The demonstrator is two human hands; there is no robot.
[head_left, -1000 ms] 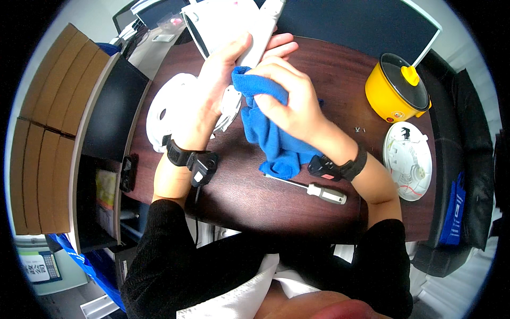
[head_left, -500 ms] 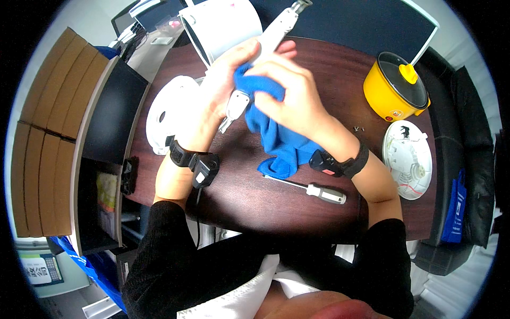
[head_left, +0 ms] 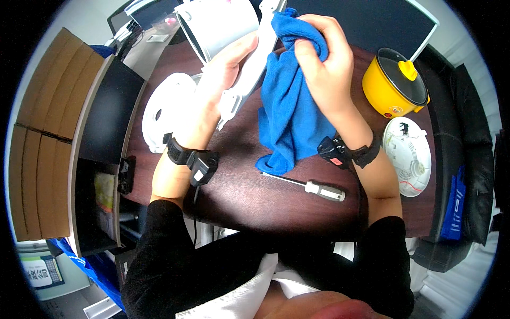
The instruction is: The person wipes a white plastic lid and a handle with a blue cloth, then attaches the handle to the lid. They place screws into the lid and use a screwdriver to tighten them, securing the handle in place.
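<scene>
at upper centre of frame, the left hand [head_left: 227, 65] holds a long white part [head_left: 254, 69]; the right hand [head_left: 330, 66] pinches a blue cloth [head_left: 289, 90] near that part's top end. steady support and light, even strokes should wipe best.

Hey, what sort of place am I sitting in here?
Probably an office, perhaps one at home: you're at a dark wood-look desk backed by a dark panel, with stacked cardboard boxes on the left.
</scene>
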